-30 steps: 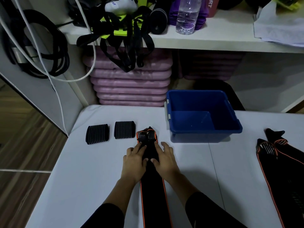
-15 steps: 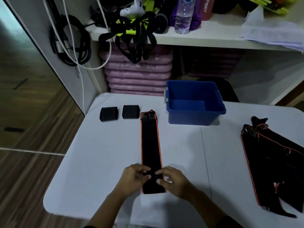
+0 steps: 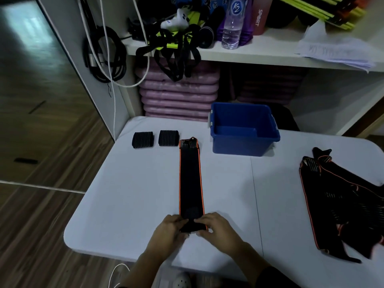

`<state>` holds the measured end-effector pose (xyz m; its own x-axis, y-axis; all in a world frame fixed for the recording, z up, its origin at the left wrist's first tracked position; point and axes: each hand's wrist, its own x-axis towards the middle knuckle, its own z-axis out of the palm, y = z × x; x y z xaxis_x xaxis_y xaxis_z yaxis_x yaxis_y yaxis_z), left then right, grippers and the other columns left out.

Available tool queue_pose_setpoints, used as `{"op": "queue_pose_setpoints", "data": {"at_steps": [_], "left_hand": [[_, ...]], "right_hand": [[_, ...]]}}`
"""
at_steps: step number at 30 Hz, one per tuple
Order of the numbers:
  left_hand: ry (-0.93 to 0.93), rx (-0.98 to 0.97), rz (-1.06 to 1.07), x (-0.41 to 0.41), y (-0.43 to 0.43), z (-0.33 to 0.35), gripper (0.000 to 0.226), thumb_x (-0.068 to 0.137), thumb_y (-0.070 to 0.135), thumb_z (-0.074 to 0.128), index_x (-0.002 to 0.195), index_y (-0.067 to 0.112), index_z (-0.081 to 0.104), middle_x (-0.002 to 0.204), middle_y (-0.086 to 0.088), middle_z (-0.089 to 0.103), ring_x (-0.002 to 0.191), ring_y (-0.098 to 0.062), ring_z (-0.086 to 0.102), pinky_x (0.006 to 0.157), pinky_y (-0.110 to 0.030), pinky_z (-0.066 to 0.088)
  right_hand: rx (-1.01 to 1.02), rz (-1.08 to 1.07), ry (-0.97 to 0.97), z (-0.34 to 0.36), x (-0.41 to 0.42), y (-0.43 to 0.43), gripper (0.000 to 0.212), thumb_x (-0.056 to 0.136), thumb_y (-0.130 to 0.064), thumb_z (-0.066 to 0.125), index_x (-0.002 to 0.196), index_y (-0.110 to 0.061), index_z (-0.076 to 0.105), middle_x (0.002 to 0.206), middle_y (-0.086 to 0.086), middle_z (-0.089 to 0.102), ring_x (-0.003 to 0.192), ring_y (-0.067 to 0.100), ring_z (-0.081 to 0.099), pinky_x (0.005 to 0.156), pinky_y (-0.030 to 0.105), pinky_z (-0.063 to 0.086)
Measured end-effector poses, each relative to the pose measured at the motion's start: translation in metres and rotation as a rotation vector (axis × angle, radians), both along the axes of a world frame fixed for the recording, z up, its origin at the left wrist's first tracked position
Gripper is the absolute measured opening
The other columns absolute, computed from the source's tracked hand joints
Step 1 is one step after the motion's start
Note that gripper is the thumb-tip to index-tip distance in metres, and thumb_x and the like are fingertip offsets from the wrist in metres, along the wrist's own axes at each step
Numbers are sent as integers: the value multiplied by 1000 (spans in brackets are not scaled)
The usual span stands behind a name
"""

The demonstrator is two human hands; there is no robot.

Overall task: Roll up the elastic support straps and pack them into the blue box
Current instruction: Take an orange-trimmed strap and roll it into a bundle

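Long black strap, orange-edged, lies flat on the white counter. Its far end is near the blue box, to the box's left and apart from it. We note the left hand and right hand at the near end, fingers curled and pinching that end. A rolled strap sits left of the far end, with a second roll just beside it. We log a loose pile of straps at the counter's right.
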<state>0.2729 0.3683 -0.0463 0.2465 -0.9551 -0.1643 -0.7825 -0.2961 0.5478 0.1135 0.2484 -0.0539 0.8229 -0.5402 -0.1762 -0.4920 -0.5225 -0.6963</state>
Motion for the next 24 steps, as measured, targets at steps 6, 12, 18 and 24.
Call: {"op": "queue_pose_setpoints", "data": {"at_steps": [6, 12, 18, 24], "left_hand": [[203, -14, 180, 4, -8, 6, 36, 88, 34, 56, 123, 29, 58, 81, 2, 63, 73, -10, 58, 69, -19, 44], [182, -57, 420, -7, -18, 0, 35, 89, 25, 57, 124, 21, 60, 98, -3, 59, 87, -16, 59, 74, -14, 38], [106, -192, 369, -4, -21, -3, 26, 83, 19, 66, 109, 19, 68, 99, 2, 56, 81, -12, 57, 69, -18, 43], [-61, -192, 121, 10, -14, -10, 45, 84, 49, 43, 111, 22, 68, 110, 5, 65, 98, -14, 60, 72, -20, 49]], "right_hand": [[103, -176, -59, 6, 7, -1, 24, 88, -33, 62, 110, -24, 60, 94, -6, 66, 85, 10, 61, 82, 29, 52], [34, -383, -142, 2, 23, 1, 28, 79, -29, 72, 105, -32, 61, 96, -14, 54, 83, 4, 57, 79, 21, 52], [-105, -251, -138, -3, 21, -3, 12, 84, -23, 67, 95, -23, 72, 98, -12, 60, 94, 1, 52, 82, 11, 43], [-38, -109, -24, -9, 9, -12, 49, 78, -33, 73, 124, -23, 61, 125, -14, 53, 115, 0, 42, 95, -1, 24]]}}
